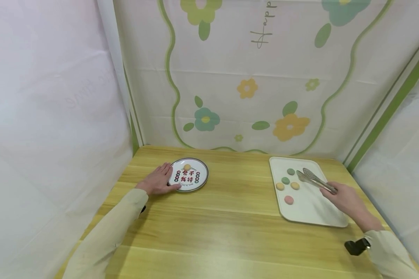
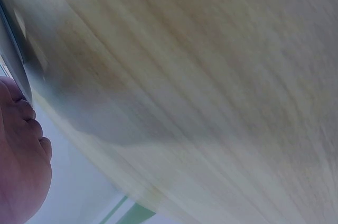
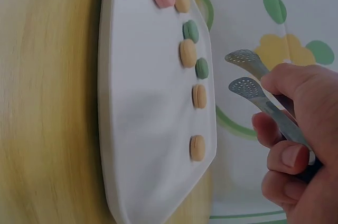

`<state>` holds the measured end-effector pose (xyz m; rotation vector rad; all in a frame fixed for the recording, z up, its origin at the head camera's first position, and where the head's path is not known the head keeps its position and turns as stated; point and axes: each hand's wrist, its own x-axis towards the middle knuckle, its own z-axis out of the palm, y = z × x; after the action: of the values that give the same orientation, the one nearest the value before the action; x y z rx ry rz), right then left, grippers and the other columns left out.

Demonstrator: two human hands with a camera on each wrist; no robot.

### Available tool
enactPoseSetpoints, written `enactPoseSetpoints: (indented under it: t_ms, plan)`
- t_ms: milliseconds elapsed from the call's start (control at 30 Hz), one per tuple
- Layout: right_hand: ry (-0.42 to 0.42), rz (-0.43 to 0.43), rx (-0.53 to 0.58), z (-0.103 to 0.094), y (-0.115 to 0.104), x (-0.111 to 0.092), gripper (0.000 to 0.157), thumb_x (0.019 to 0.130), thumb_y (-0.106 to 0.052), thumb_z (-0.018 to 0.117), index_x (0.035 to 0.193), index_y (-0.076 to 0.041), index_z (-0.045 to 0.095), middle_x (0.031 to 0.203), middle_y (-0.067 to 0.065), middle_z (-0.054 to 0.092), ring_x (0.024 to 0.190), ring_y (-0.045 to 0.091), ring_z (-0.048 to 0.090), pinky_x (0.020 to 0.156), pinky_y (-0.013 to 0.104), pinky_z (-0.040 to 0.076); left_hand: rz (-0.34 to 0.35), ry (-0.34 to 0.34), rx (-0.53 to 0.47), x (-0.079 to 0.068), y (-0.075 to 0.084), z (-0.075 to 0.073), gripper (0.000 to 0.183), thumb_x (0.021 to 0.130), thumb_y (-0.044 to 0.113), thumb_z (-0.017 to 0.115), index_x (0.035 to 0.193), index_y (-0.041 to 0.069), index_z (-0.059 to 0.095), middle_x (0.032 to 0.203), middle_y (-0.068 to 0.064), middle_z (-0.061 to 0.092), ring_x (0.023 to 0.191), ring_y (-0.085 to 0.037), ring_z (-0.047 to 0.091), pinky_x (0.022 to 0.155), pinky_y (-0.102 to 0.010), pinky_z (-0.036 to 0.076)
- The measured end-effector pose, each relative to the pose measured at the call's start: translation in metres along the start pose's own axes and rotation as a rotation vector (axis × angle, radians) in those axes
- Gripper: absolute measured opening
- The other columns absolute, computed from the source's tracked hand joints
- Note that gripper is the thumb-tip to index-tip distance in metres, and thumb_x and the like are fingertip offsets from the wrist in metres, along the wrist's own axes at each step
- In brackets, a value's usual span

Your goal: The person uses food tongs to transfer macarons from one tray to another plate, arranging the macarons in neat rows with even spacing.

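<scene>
My left hand (image 1: 158, 180) rests at the left rim of a round white plate (image 1: 203, 179) printed with red characters, its thumb stretched along the near rim. On that plate sits one yellow macaron (image 1: 187, 167). In the left wrist view, only part of the left hand (image 2: 24, 155) shows beside the plate's edge (image 2: 13, 57). My right hand (image 1: 345, 197) grips metal tongs (image 1: 314, 179) above a white tray (image 1: 310, 211). The perforated tong heads (image 3: 245, 87) are apart with nothing between them. Green macarons (image 1: 285, 180), yellow macarons (image 1: 295, 186) and a pink macaron (image 1: 289, 200) lie on the tray.
Both the plate and the tray stand on a wooden table (image 1: 230, 224), left and right. A flower-printed cloth (image 1: 227, 89) hangs behind the table's back edge. White cloth walls (image 1: 56, 135) close in the sides.
</scene>
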<state>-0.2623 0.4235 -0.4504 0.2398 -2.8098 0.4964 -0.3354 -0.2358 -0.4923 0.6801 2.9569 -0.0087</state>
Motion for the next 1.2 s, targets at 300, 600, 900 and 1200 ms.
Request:
enactPoseSetpoints:
  t_ms: [300,600,900,1200]
  plan:
    - [0.004,0.003,-0.013,-0.001,0.018,-0.001,0.028,0.09,-0.031,0.058,0.092,-0.004,0.066,0.064,0.001,0.06,0.051,0.013,0.041,0.047,0.027,0.031,0.006,0.008,0.012,0.002,-0.003,0.003,0.107,0.081,0.079,0.025,0.145,-0.006,0.016,0.152,-0.023,0.011,0.141,-0.035,0.009,0.115,-0.045,0.012]
    - [-0.017,0.056,-0.033,0.001,0.035,-0.001,0.028,0.089,-0.034,0.058,0.084,-0.008,0.066,0.059,-0.003,0.054,0.051,0.013,0.04,0.048,0.027,0.029,-0.002,-0.001,0.008,0.004,-0.003,0.004,0.107,0.08,0.08,0.025,0.145,-0.005,0.015,0.153,-0.023,0.011,0.141,-0.034,0.007,0.115,-0.045,0.011]
    - [-0.046,0.111,-0.048,0.003,0.051,-0.006,0.037,0.089,-0.037,0.058,0.094,-0.001,0.067,0.067,0.004,0.062,0.054,0.015,0.045,0.048,0.028,0.032,-0.002,-0.011,0.002,0.004,-0.003,0.003,0.107,0.08,0.08,0.024,0.145,-0.005,0.014,0.153,-0.022,0.01,0.141,-0.034,0.006,0.115,-0.044,0.01]
    - [-0.085,0.141,-0.048,0.004,0.053,-0.011,0.035,0.091,-0.039,0.054,0.08,-0.007,0.064,0.064,0.001,0.058,0.055,0.016,0.043,0.048,0.028,0.031,-0.009,-0.014,0.005,0.001,0.001,-0.001,0.106,0.082,0.078,0.027,0.145,-0.006,0.016,0.152,-0.024,0.011,0.141,-0.036,0.008,0.115,-0.045,0.011]
